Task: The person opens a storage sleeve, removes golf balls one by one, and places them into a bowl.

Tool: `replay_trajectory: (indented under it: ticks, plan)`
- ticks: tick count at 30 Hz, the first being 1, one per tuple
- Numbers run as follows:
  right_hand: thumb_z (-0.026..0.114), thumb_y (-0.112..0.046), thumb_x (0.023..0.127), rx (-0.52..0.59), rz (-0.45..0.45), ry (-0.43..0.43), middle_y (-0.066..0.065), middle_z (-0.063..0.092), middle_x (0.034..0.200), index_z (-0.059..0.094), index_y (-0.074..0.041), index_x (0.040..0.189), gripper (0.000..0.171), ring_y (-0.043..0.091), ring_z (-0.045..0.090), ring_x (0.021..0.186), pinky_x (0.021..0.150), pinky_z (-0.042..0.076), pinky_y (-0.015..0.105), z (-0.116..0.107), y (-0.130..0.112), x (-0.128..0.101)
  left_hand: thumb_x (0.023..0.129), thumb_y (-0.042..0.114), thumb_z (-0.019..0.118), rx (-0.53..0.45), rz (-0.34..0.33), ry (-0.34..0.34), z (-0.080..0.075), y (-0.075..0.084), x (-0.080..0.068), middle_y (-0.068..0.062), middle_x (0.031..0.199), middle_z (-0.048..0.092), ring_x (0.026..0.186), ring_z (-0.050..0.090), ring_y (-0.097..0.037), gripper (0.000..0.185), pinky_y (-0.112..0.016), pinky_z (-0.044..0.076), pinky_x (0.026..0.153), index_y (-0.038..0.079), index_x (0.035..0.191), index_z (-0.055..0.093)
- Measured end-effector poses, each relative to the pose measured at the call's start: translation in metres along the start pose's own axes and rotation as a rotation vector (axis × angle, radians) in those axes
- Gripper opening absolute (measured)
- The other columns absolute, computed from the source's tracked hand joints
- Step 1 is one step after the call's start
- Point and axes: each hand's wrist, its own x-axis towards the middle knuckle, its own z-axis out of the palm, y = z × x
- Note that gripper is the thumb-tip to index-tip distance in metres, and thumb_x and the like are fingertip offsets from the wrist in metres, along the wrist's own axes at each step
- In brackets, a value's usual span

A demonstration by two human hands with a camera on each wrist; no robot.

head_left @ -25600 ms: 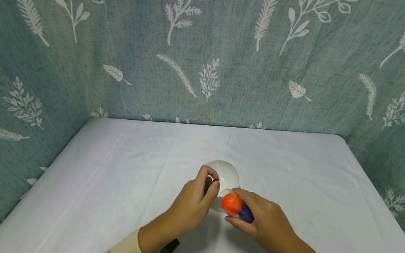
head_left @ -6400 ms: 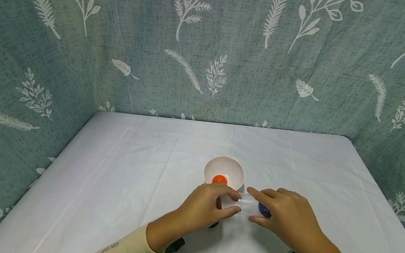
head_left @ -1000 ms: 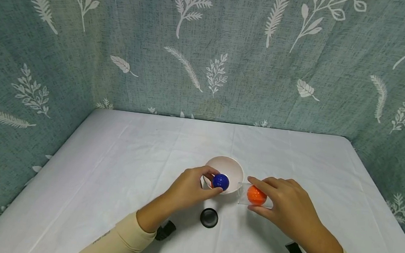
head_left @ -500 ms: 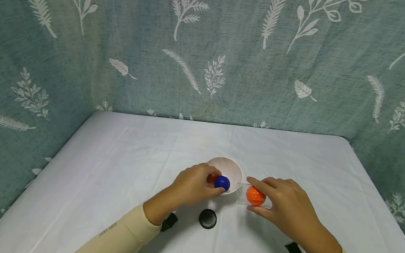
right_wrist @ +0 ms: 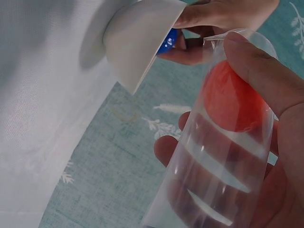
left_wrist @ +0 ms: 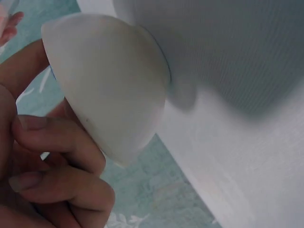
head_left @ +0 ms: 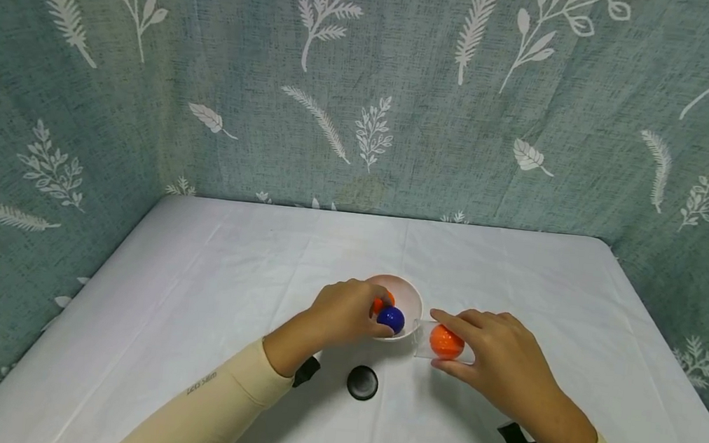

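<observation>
Head view: left hand (head_left: 346, 314) curled over the near rim of a white bowl (head_left: 410, 298), fingertips pinching a blue ball (head_left: 391, 319) at the lip, with a second orange ball (head_left: 384, 299) just behind it inside. Right hand (head_left: 494, 360) wrapped round a clear plastic tube (head_left: 445, 343) lying sideways, mouth turned toward the bowl, probably to keep the opening close to the balls. Orange ball (head_left: 447, 342) seated inside near that mouth. Black cap (head_left: 362, 382) apart on the white tablecloth (head_left: 195, 306), nearer the body.

Left wrist view: only the bowl's smooth outer wall (left_wrist: 109, 104), with curled fingers (left_wrist: 61, 152) beside it; blue ball hidden.

Right wrist view: tube (right_wrist: 223, 166) gripped between thumb and fingers, transparent and glossy; orange ball (right_wrist: 232, 99) matte, filling its width. Blue ball (right_wrist: 167, 42) glimpsed at the bowl rim (right_wrist: 142, 42).
</observation>
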Motion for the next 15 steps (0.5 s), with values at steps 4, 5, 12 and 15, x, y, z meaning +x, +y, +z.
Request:
replay_trajectory:
  ticks: [4,5,12,15]
  plan:
    - [0.090,-0.048,0.068,0.002,-0.004,0.002,0.001,0.073,0.101,0.069,-0.025,0.128,0.067,0.020,0.068,0.090,0.085,0.056,0.045,0.000,0.000,0.000,0.080,0.042,0.084,0.047,0.058,-0.038,-0.001,-0.001,0.007,0.011,0.076,0.062,0.071,0.056,-0.010,0.040,-0.026,0.046,0.061,0.022,0.113,0.073]
    - [0.090,-0.048,0.068,0.002,-0.002,-0.001,0.002,0.073,0.101,0.069,-0.025,0.128,0.067,0.020,0.068,0.090,0.084,0.056,0.044,0.000,0.000,0.000,0.080,0.041,0.084,0.057,0.068,-0.045,-0.001,-0.001,0.008,0.012,0.075,0.062,0.071,0.056,-0.009,0.039,-0.026,0.046,0.062,0.023,0.113,0.074]
    - [0.090,-0.047,0.068,0.008,0.012,-0.017,0.002,0.073,0.102,0.069,-0.026,0.128,0.067,0.021,0.068,0.091,0.085,0.056,0.045,0.001,0.000,0.000,0.080,0.041,0.084,0.121,0.085,-0.079,0.000,0.002,0.014,0.014,0.092,0.071,0.085,0.062,-0.009,0.035,-0.032,0.051,0.074,0.028,0.112,0.075]
    - [0.090,-0.047,0.068,0.009,0.012,-0.016,0.002,0.073,0.102,0.069,-0.026,0.128,0.067,0.021,0.068,0.092,0.086,0.056,0.046,0.001,0.000,0.000,0.081,0.041,0.083,0.132,0.078,-0.085,0.000,0.004,0.014,0.013,0.104,0.073,0.093,0.065,-0.011,0.039,-0.034,0.054,0.079,0.027,0.116,0.074]
